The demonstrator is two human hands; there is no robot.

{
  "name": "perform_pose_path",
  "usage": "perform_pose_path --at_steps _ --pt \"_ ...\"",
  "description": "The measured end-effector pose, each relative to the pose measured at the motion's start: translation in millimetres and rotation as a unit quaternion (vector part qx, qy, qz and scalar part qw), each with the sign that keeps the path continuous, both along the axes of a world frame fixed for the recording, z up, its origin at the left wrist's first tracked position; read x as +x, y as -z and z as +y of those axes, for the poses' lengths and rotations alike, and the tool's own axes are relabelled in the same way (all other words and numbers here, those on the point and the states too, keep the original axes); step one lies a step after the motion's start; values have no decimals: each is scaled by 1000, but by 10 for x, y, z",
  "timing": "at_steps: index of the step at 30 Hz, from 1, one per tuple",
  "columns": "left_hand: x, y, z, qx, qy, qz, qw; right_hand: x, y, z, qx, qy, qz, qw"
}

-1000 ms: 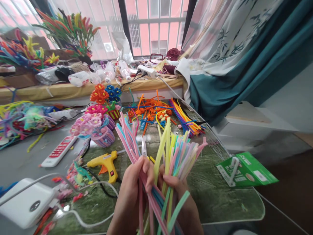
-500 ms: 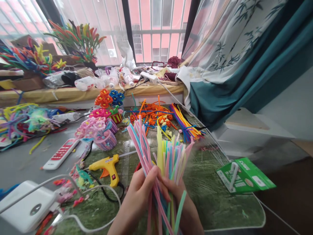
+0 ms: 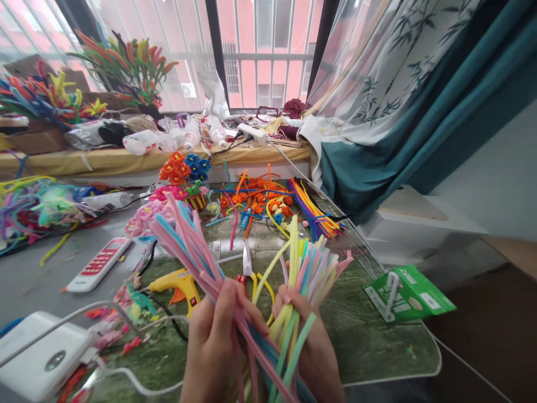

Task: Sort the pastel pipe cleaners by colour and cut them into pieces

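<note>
My left hand (image 3: pixel 218 330) is wrapped round a bundle of pink and blue pipe cleaners (image 3: pixel 188 240) that leans to the left. Closed round a second bundle of yellow, green, white and pink pipe cleaners (image 3: pixel 312 268) is my right hand (image 3: pixel 308 336). The lower ends of both bundles cross below my hands. Between the two bundles, scissors (image 3: pixel 247 260) lie on the green mat, their handles partly hidden. The yellow glue gun (image 3: pixel 180 285) is just left of my left hand.
Pipe-cleaner flowers (image 3: pixel 174 168), orange pieces (image 3: pixel 260 190) and a tied colourful bundle (image 3: pixel 314 210) lie beyond my hands. A remote (image 3: pixel 99 264) and white device (image 3: pixel 46 352) are left, a green package (image 3: pixel 409 294) right. Bottles (image 3: pixel 142 143) line the sill.
My hands have moved apart, splitting the pipe cleaners more widely. The pink and blue bundle now tilts farther left, and the scissors show between the hands.
</note>
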State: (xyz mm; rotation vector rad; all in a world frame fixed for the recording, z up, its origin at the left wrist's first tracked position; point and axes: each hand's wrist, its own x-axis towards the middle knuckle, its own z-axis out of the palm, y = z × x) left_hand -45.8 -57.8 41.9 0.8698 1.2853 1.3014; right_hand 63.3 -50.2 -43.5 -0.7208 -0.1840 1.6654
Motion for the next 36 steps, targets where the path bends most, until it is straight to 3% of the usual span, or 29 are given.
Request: perform_pose_path --at_steps 3,6,12,15,19,24,31,36 --pt "-67 84 55 15 -31 19 999 -13 -19 26 -80 49 42 995" --pt "-58 143 87 20 -71 19 997 -48 -66 -16 -91 50 47 994" --pt "62 138 96 40 -83 35 995 -97 -100 -202 24 -44 59 997" --pt "88 151 106 67 -85 39 993 -112 -203 -237 60 -49 43 996" --pt "71 163 114 66 -50 19 996 -119 -337 -182 48 -48 4 998" --pt "17 126 111 38 -8 -58 998 -124 -237 -121 -22 -12 1 1000" --pt "-31 223 176 38 177 23 983 -101 -109 -106 19 -36 19 999" --pt "-77 255 186 21 180 21 983 -94 -113 -115 16 -20 30 999"
